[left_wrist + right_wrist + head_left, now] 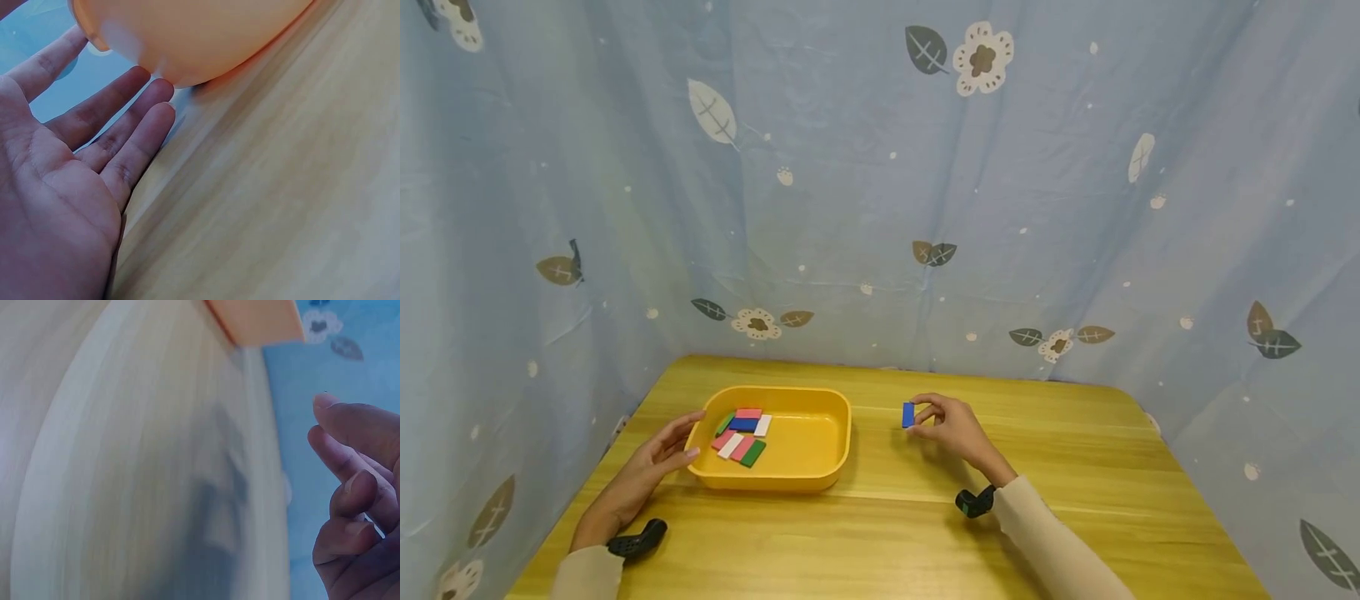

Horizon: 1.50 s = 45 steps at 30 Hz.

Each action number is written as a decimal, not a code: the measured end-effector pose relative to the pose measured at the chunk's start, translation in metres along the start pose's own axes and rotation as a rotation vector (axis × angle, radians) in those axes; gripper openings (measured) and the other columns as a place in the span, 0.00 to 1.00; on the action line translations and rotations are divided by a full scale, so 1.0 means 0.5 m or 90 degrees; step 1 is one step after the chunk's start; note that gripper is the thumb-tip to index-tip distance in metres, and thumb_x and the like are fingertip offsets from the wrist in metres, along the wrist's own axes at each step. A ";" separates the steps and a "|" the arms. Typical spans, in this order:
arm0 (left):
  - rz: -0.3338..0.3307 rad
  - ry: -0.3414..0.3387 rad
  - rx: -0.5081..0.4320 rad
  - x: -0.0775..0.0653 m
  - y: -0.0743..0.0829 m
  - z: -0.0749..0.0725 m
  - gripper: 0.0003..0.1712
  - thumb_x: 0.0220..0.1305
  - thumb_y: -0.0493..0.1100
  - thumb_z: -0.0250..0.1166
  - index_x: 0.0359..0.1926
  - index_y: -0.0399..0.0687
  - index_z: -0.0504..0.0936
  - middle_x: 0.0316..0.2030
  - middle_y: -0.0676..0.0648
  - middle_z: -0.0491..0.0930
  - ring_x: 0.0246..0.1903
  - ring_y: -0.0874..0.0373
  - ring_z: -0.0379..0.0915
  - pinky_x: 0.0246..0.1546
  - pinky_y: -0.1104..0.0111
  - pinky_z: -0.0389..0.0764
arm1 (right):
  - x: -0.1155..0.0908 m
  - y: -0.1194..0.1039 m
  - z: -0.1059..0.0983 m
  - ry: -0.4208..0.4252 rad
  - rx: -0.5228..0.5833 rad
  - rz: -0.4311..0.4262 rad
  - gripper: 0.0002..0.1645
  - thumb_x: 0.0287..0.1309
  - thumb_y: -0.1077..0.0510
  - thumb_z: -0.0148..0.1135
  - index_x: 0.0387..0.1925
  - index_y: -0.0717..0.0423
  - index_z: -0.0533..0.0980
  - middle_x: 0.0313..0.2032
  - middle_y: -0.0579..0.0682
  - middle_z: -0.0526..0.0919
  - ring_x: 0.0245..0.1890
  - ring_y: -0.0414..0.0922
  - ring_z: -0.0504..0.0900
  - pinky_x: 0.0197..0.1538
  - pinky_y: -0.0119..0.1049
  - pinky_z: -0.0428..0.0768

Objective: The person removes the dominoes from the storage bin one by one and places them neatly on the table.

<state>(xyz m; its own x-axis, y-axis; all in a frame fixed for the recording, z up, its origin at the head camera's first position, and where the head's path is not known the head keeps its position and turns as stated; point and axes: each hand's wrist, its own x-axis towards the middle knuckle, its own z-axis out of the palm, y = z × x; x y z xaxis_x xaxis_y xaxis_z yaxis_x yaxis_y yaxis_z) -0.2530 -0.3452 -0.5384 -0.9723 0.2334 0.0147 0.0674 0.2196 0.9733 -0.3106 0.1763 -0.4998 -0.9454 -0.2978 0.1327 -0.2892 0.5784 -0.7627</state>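
A yellow plastic basin (pixel 808 482) sits on the left part of the table. Inside, toward its left end, lie several small flat blocks: pink, white, green and a blue one (pixel 745 424). My left hand (pixel 651 467) touches the basin's left end with spread, fairly straight fingers. In the left wrist view the fingertips (pixel 164 87) meet or nearly meet the basin's outer wall (pixel 187 37). To the right of the basin, my right hand (pixel 951 427) pinches a blue block (pixel 908 415) between thumb and fingertips. The right wrist view does not show that block clearly.
The wooden table (pixel 880 542) stretches forward to a pale blue patterned curtain (pixel 865 208), which also hangs along both sides. Black wrist devices (pixel 638 540) sit on both wrists, below beige sleeves. In the right wrist view the basin's wall (pixel 259 322) stands at the top.
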 end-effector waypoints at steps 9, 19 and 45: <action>-0.001 0.005 0.000 -0.003 0.004 -0.004 0.37 0.78 0.46 0.59 0.81 0.54 0.55 0.76 0.39 0.53 0.61 0.75 0.62 0.53 0.81 0.71 | 0.005 0.042 -0.031 0.003 0.011 0.051 0.28 0.56 0.52 0.79 0.59 0.43 0.81 0.35 0.39 0.87 0.24 0.45 0.70 0.29 0.34 0.67; 0.000 -0.001 -0.003 0.001 0.001 -0.009 0.37 0.78 0.46 0.59 0.81 0.55 0.55 0.76 0.38 0.54 0.60 0.73 0.65 0.53 0.79 0.73 | 0.016 0.082 -0.030 -0.017 0.055 0.084 0.29 0.59 0.55 0.76 0.61 0.51 0.79 0.36 0.45 0.87 0.29 0.47 0.79 0.31 0.38 0.76; -0.011 0.010 0.002 -0.001 -0.003 0.002 0.36 0.79 0.49 0.58 0.81 0.56 0.56 0.76 0.39 0.53 0.62 0.72 0.60 0.53 0.82 0.69 | 0.044 0.109 -0.028 -0.039 -0.005 0.121 0.28 0.60 0.54 0.76 0.60 0.55 0.79 0.29 0.47 0.84 0.20 0.45 0.74 0.23 0.36 0.72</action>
<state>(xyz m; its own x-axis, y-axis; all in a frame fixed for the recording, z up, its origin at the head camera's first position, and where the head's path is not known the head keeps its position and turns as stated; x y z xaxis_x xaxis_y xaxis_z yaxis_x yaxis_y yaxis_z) -0.2525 -0.3444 -0.5399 -0.9765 0.2154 0.0015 0.0515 0.2267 0.9726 -0.3491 0.2120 -0.5294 -0.9722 -0.2283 -0.0525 -0.1076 0.6342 -0.7657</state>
